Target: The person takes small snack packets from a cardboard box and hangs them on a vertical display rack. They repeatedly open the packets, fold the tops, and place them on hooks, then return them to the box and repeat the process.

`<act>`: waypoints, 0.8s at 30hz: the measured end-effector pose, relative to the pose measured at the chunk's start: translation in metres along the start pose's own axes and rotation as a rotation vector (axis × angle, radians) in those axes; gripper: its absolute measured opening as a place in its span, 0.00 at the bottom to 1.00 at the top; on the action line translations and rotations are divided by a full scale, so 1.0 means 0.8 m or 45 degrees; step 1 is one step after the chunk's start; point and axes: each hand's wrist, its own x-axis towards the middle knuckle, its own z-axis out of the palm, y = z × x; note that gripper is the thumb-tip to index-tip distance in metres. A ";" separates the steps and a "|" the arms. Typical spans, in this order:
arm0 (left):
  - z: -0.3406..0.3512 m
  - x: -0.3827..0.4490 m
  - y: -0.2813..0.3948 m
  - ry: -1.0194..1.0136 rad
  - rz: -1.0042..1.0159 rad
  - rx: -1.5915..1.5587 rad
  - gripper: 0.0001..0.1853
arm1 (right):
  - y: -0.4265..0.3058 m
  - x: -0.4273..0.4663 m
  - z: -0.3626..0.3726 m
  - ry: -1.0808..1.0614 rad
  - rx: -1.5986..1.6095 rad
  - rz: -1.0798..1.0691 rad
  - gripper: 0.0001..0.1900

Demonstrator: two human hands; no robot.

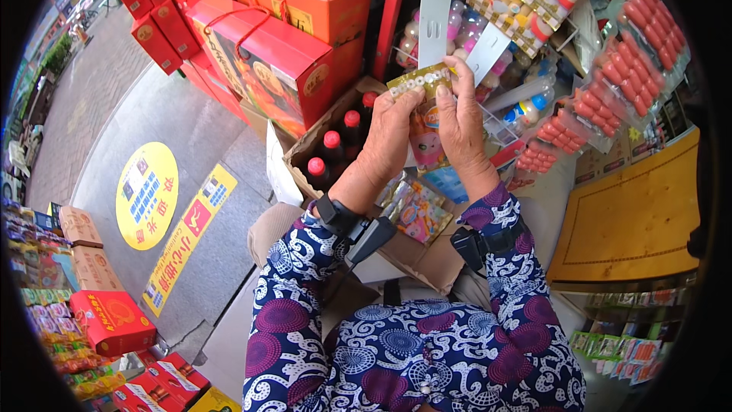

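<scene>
Between my two hands hangs a small gold and pink snack packet (427, 126), its top edge uppermost. My left hand (390, 129) pinches the top of the packet near its left side. My right hand (462, 117) grips the upper right corner, thumb on the front. Below them an open cardboard box (426, 276) lies by my lap with more bright snack packets (422, 213) in it. Just left of my left hand, several dark bottles with red caps (331, 139) stand in a carton (293, 161).
Red gift boxes (269, 57) are stacked at the upper left. A wire rack (503, 131) with white strips (437, 11) stands ahead. Packs of red sausages (623, 80) hang at the right, above a yellow wooden panel (632, 206). Yellow stickers (147, 195) mark the grey floor.
</scene>
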 end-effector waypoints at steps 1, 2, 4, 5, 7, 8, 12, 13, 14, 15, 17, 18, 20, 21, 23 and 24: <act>0.000 -0.002 -0.001 -0.004 0.060 0.060 0.15 | 0.002 0.001 0.000 -0.008 0.107 0.045 0.22; 0.000 -0.003 -0.001 -0.004 0.122 0.118 0.15 | 0.005 0.004 -0.001 -0.016 0.214 0.090 0.23; -0.007 -0.002 0.000 -0.005 0.091 0.199 0.16 | 0.008 0.007 -0.007 -0.011 0.388 0.248 0.26; -0.009 -0.002 0.002 -0.002 0.049 0.211 0.17 | 0.005 0.007 -0.019 -0.076 0.487 0.384 0.26; -0.008 0.001 0.009 0.031 -0.140 0.113 0.17 | 0.004 0.011 -0.025 -0.147 0.549 0.289 0.28; -0.011 0.004 0.006 0.016 -0.131 0.156 0.17 | 0.005 0.014 -0.026 -0.110 0.500 0.291 0.27; -0.014 0.004 -0.008 0.027 -0.177 0.144 0.17 | -0.003 0.012 -0.022 0.028 0.199 0.242 0.21; -0.012 0.003 -0.006 0.045 -0.205 0.098 0.17 | -0.007 0.011 -0.020 0.059 0.100 0.209 0.19; -0.012 0.001 0.000 0.027 -0.296 0.159 0.17 | -0.006 0.011 -0.020 0.080 0.069 0.199 0.13; -0.010 0.002 -0.004 0.015 -0.204 0.140 0.17 | -0.006 0.011 -0.020 0.082 0.092 0.207 0.13; -0.005 0.005 -0.014 -0.010 -0.020 0.105 0.16 | -0.003 0.013 -0.020 0.090 0.139 0.223 0.11; -0.008 0.006 -0.013 -0.072 -0.107 0.091 0.16 | 0.000 0.014 -0.023 0.075 0.190 0.291 0.10; -0.008 0.008 -0.013 -0.121 -0.133 0.097 0.16 | 0.001 0.014 -0.028 0.034 0.176 0.330 0.08; -0.009 0.008 -0.012 -0.143 -0.145 0.103 0.16 | 0.002 0.014 -0.030 0.012 0.172 0.349 0.07; -0.016 0.011 -0.007 -0.241 -0.203 0.189 0.16 | 0.005 0.015 -0.033 -0.025 0.161 0.352 0.09; -0.019 0.011 -0.009 -0.281 -0.196 0.212 0.17 | 0.006 0.014 -0.033 -0.033 0.148 0.334 0.10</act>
